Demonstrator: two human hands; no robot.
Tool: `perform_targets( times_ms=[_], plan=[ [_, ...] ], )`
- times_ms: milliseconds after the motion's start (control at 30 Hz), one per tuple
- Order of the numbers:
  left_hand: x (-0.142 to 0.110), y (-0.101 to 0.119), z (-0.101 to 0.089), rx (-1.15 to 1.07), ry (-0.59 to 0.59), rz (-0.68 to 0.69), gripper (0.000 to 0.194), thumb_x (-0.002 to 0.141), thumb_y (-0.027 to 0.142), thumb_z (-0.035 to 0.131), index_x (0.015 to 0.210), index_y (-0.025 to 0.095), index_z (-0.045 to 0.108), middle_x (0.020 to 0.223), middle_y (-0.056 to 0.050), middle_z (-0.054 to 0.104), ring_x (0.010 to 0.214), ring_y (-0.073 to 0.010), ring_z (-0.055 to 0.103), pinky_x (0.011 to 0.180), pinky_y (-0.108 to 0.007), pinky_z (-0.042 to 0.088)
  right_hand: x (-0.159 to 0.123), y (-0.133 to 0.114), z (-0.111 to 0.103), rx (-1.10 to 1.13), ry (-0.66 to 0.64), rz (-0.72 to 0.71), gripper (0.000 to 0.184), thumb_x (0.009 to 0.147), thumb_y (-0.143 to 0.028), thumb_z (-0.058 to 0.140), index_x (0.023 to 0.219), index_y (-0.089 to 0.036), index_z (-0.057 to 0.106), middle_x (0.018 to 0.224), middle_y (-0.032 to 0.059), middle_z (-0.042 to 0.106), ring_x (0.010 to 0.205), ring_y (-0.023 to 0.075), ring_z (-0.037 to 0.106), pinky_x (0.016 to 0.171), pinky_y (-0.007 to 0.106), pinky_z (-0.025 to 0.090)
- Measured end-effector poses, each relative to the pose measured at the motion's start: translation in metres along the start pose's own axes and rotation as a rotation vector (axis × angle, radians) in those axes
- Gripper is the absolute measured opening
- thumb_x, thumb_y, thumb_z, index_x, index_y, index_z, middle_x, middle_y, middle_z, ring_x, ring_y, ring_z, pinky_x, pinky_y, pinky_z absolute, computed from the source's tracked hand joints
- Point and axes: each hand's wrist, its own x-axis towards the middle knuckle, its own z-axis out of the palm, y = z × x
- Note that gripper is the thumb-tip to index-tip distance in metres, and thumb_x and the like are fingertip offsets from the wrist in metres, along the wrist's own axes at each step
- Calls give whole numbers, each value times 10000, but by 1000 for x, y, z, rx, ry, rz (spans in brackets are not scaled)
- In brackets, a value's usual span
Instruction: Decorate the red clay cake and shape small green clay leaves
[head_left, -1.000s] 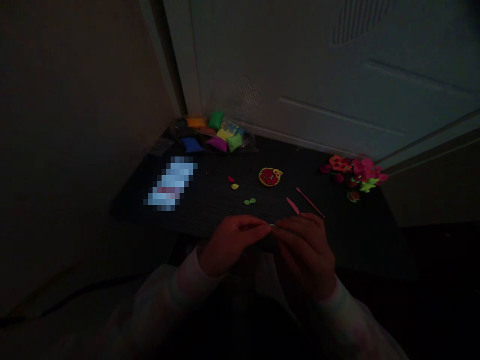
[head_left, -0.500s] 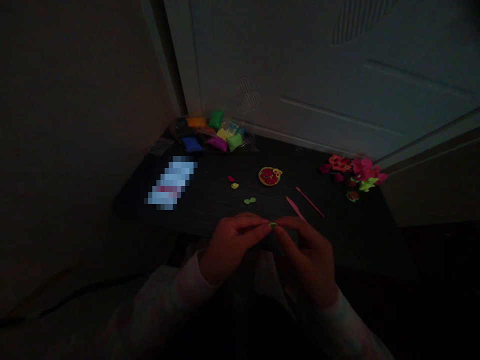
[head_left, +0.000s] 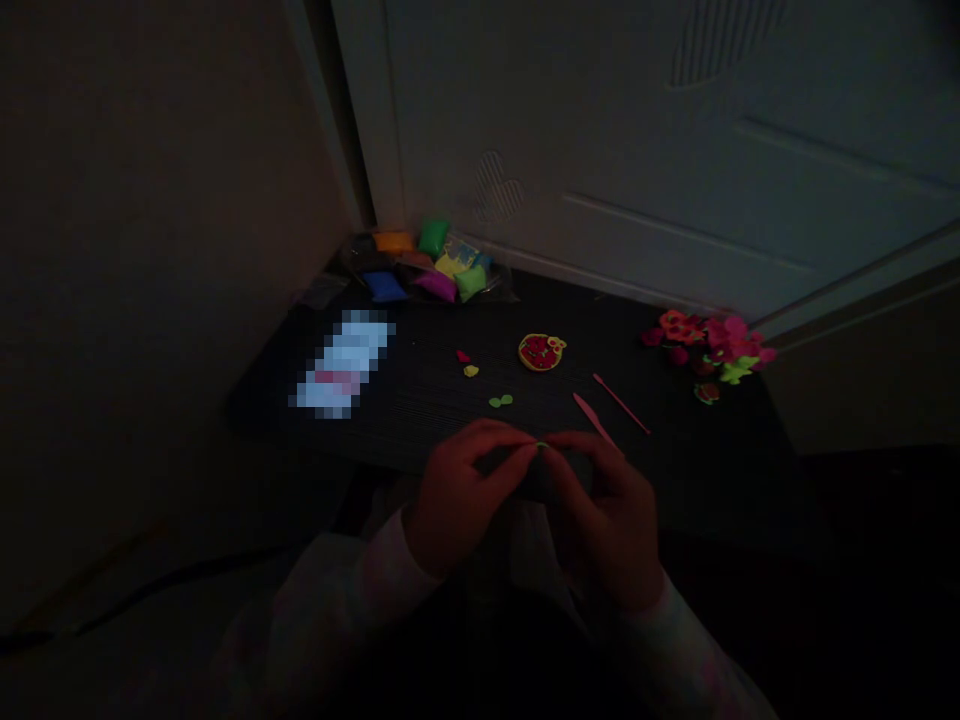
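Between the fingertips of my left hand (head_left: 469, 485) and my right hand (head_left: 607, 500) is a small piece of green clay (head_left: 541, 445), pinched from both sides over the table's front edge. The fingers cover most of it. Just beyond lie two flat light green clay pieces (head_left: 501, 401), with a yellow clay lump (head_left: 471, 371) and a small red clay piece (head_left: 463, 356) farther back. A round red clay figure with a yellow rim and bow (head_left: 540, 352) rests mid-table. A pink modelling knife (head_left: 595, 418) and a thin pink tool (head_left: 621, 403) lie near my right hand.
Colourful clay packets (head_left: 435, 285) in clear plastic sit at the back left of the dark table (head_left: 420, 400). A blurred-out bright phone-like rectangle (head_left: 345, 365) lies at left. Pink, orange and green clay pieces (head_left: 727, 345) cluster at the right, before a pale door (head_left: 600, 130).
Both hands have shifted slightly, my right one a little to the left, with the green clay still pinched between them. Objects on the table have stayed put.
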Motion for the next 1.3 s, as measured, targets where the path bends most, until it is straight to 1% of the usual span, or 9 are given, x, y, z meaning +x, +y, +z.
perform_targets(
  times_ms=[167, 300, 433, 600, 733, 1000, 1067, 1167, 1300],
  plan=[
    [-1, -1, 0, 60, 31, 7, 87, 719, 205, 565, 752, 180, 641, 780, -12, 643, 735, -119, 588, 689, -228, 466, 1, -1, 2, -35, -30, -32, 95, 753, -239, 541, 836, -226, 585, 810, -1, 643, 766, 137, 587, 690, 283, 450],
    [-2, -2, 1, 81, 38, 10, 78, 724, 206, 558, 753, 180, 625, 781, -17, 636, 747, -128, 581, 701, -244, 461, 2, -1, 4, -78, -5, -12, 67, 758, -244, 530, 794, -220, 582, 768, -1, 637, 737, 142, 584, 664, 288, 450],
    [-2, -2, 3, 65, 41, 25, 77, 737, 198, 544, 765, 171, 611, 780, -18, 622, 754, -120, 572, 706, -234, 454, 2, -1, 6, -110, 18, -12, 61, 759, -243, 530, 785, -215, 577, 751, -4, 628, 720, 137, 581, 657, 277, 447],
    [-3, -3, 3, 73, 40, 33, 90, 715, 205, 573, 788, 168, 611, 815, -23, 617, 787, -127, 565, 731, -247, 447, 2, 0, 6, -90, 40, -35, 54, 761, -233, 529, 787, -210, 571, 756, -6, 628, 718, 128, 577, 652, 263, 443],
    [-2, -4, 3, 82, 46, 37, 62, 715, 197, 568, 746, 166, 611, 775, -17, 615, 758, -124, 566, 713, -246, 447, 1, 0, 7, -105, 29, -31, 60, 762, -236, 526, 796, -214, 570, 756, -9, 627, 718, 131, 575, 651, 268, 439],
    [-2, -2, 3, 87, 74, 35, 28, 704, 198, 572, 699, 171, 580, 729, -8, 602, 717, -122, 558, 679, -242, 444, 1, -1, 9, -94, 56, -14, 53, 759, -245, 526, 779, -217, 567, 736, -8, 622, 693, 134, 569, 636, 273, 439],
    [-3, -2, 2, 93, 72, 25, 30, 701, 199, 574, 712, 172, 576, 733, -6, 603, 715, -120, 556, 679, -241, 443, 1, -1, 8, -84, 61, -7, 54, 758, -248, 527, 778, -216, 565, 738, -7, 622, 693, 135, 572, 629, 272, 442],
    [-2, -1, 1, 99, 64, 4, 88, 697, 206, 579, 779, 175, 586, 779, -13, 614, 735, -127, 560, 688, -250, 447, 1, 0, 8, -79, 61, 14, 56, 757, -249, 526, 776, -217, 568, 734, -7, 621, 672, 133, 569, 607, 269, 446],
    [-1, -1, 2, 81, 53, 42, 86, 699, 191, 579, 775, 182, 617, 802, -20, 621, 774, -137, 566, 715, -259, 447, 1, -1, 8, -63, 55, 15, 59, 756, -244, 527, 788, -217, 568, 727, -10, 616, 672, 132, 569, 627, 276, 454]
  ],
)
